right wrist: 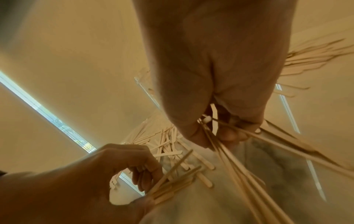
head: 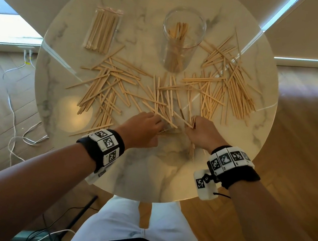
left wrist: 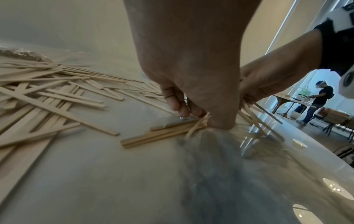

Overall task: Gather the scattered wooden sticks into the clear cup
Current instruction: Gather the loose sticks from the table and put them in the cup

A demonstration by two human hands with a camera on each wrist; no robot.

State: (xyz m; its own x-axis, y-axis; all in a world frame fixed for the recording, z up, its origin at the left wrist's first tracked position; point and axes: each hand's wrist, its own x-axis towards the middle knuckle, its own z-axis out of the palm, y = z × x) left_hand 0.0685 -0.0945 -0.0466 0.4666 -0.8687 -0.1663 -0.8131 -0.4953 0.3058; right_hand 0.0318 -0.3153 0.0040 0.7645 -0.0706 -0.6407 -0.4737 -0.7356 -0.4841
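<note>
Many flat wooden sticks (head: 116, 83) lie scattered across the round marble table (head: 166, 174), in heaps left, middle and right (head: 229, 83). A tall clear cup (head: 180, 39) stands upright at the back centre with several sticks inside. My left hand (head: 142, 128) sits at the near middle of the pile, its fingers and thumb (left wrist: 220, 121) pinching a small bundle of sticks (left wrist: 162, 134) that lies on the table. My right hand (head: 200, 131) is just to its right, curled round a fan of sticks (right wrist: 239, 159) that spread out below the fist.
A clear packet of sticks (head: 103, 29) lies at the back left of the table. White cables (head: 15, 117) trail over the wooden floor on the left. Another person (left wrist: 318, 100) stands at a distant table in the left wrist view.
</note>
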